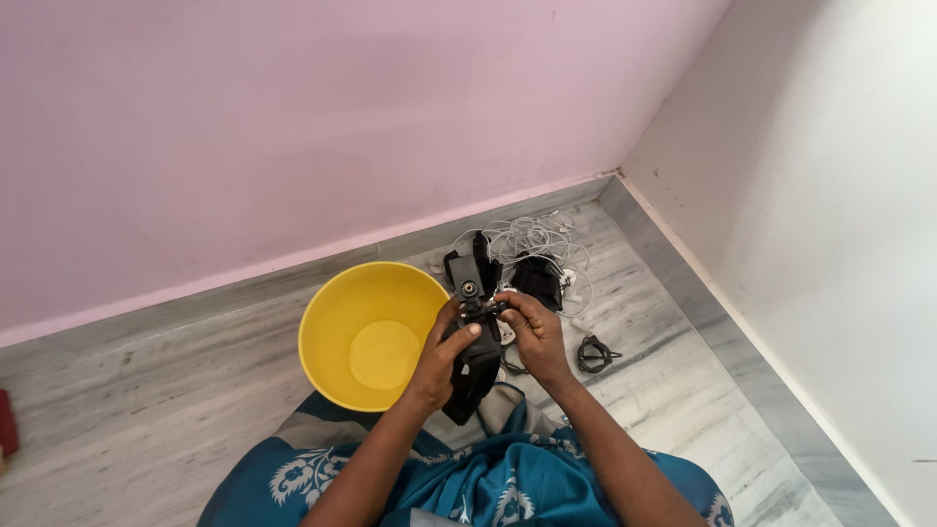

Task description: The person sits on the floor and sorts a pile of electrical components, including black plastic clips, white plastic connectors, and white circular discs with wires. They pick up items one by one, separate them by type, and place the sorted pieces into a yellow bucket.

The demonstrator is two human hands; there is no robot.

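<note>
From above, the left hand (441, 353) is wrapped around a black strap-like device (472, 337) held over the lap, just beside a yellow tub (332, 327). The right hand (532, 332) pinches its fingertips on a small fitting at the device's top. White cables (532, 237) lie tangled on the floor behind.

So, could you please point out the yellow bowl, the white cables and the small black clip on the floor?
yellow bowl (332, 322): head view, left inner wall.
white cables (532, 234): head view, middle of the tangle.
small black clip (593, 353): head view, its centre.
</note>
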